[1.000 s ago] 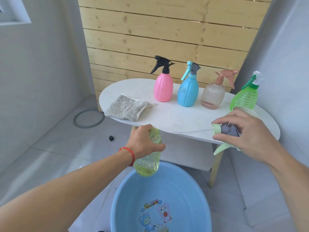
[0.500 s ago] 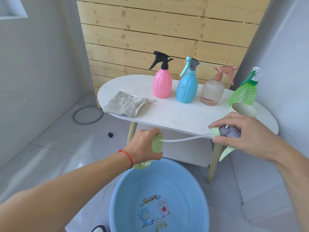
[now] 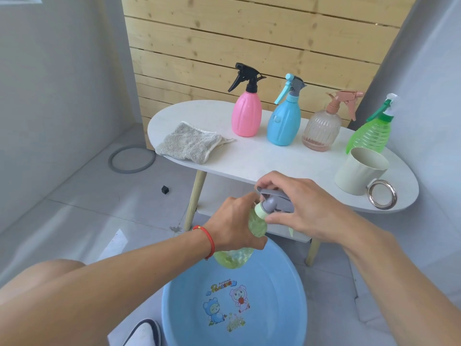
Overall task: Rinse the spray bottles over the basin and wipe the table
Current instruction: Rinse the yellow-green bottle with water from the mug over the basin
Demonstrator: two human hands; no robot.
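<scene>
Pine boards back a white table where, from the left, a cloth lies untouched, then pink, blue, clear and green bottles stand beside a cup. Lower down, the left hand grips a yellow-green bottle over the basin. A second ago the sprayer was held apart to the right, its tube trailing; now the right hand pinches it onto the neck. I'd guess this bottle is done once the sprayer is screwed tight, with four more to go.
</scene>
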